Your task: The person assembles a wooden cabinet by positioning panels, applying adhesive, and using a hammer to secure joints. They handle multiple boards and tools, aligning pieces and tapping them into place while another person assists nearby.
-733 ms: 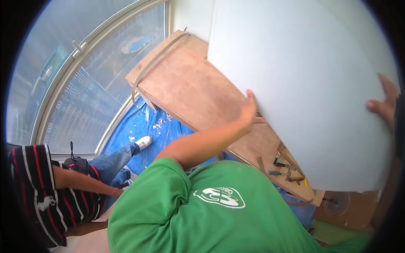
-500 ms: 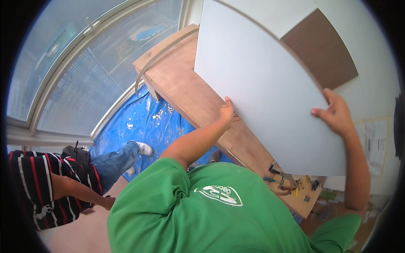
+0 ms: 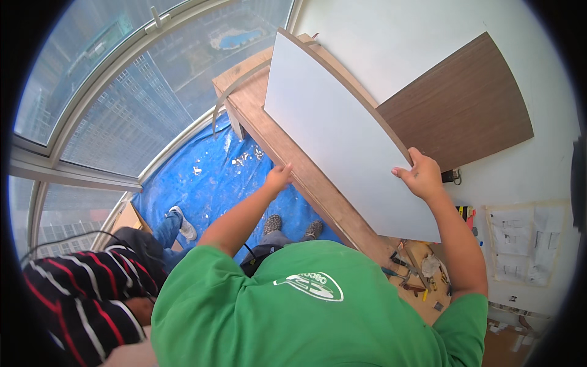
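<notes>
A large white panel with a brown edge lies tilted lengthwise over a long wooden bench. My right hand grips its far edge near the right end, thumb on the white face and fingers over the edge. My left hand is at the bench's near edge, apart from the panel, fingers loosely apart with nothing seen in them. A thin curved strip arches over the bench's far left end, partly hidden behind the panel.
A brown wood-grain board leans against the white wall. Hand tools lie at the bench's right end. Scrap-strewn blue sheeting covers the floor by the windows. A person in a striped shirt is close on my left. Papers hang on the wall.
The white panel has tipped lower onto the bench, showing more of the brown board behind. My left hand has come off the panel and moved left. My right hand has moved left with the panel's edge.
</notes>
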A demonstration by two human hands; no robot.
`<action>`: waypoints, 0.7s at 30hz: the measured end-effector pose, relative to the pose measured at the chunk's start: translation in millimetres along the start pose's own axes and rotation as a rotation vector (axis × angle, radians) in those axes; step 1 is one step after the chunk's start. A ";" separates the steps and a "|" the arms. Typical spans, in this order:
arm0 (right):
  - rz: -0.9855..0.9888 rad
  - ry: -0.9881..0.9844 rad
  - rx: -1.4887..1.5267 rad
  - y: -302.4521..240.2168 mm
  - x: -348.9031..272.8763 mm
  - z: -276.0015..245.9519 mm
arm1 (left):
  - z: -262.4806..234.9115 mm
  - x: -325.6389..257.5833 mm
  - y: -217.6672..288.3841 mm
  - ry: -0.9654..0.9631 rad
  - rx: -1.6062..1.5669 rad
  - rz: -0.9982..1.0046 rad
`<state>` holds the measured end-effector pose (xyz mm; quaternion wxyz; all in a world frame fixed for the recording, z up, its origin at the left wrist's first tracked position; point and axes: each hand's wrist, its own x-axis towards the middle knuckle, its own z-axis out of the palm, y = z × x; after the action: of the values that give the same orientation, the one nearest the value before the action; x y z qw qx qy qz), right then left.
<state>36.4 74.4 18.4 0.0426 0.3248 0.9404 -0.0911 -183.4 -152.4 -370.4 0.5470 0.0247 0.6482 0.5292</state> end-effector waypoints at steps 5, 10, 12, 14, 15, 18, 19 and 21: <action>-0.036 0.027 0.022 15.2 6.1 18.2 | -71.5 -77.4 -68.6 0.114 0.071 -0.108; -0.063 0.039 0.001 29.5 16.5 18.8 | -74.7 -117.5 -50.2 0.132 0.146 -0.091; -0.051 0.021 0.037 31.4 15.5 17.9 | -59.8 -128.4 -21.4 0.047 0.216 0.151; -0.034 0.013 0.039 30.2 14.8 17.8 | -41.5 -138.2 14.0 -0.032 0.386 0.328; -0.027 0.015 0.028 28.6 13.8 18.3 | -31.9 -143.2 33.2 -0.074 0.520 0.382; 0.017 0.015 -0.011 22.7 11.2 19.6 | 10.4 -154.2 95.7 -0.173 0.720 0.667; 0.036 0.013 -0.026 20.4 10.3 19.8 | 28.9 -157.1 118.4 -0.170 0.739 0.737; 0.061 0.005 -0.044 14.5 8.7 19.4 | 71.6 -159.6 168.6 -0.192 0.677 1.028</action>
<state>39.0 87.0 -3.8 0.0500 0.3524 0.9320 -0.0680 -159.1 -128.8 -129.9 0.2401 0.5531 0.6332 0.4853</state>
